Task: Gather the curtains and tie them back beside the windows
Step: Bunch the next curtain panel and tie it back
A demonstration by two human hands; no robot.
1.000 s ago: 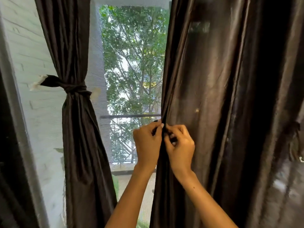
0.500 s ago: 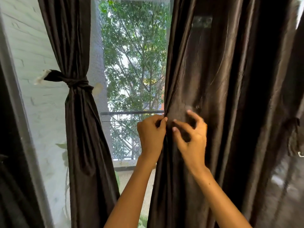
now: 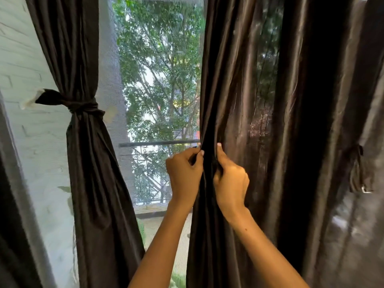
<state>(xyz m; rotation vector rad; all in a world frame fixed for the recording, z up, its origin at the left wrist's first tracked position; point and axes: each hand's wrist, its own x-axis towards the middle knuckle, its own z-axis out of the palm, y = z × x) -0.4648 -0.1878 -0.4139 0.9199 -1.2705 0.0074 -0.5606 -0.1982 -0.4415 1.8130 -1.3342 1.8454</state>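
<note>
Both forearms raised; left hand (image 3: 184, 173) and right hand (image 3: 229, 183) each pinch the leading edge of the right curtain (image 3: 239, 100), folds bunched between them at rail height. Gathering step, looks barely begun: most of the panel hangs spread. Next: draw more pleats in. Farther left, left curtain (image 3: 87, 163) already cinched by its tieback (image 3: 81, 104)

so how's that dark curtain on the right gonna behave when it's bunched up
Probably floppy: the right curtain hangs in soft folds and creases where the left hand and right hand pinch it. Its sheen suggests it's slippery. The tied curtain suggests it bunches small.
</note>
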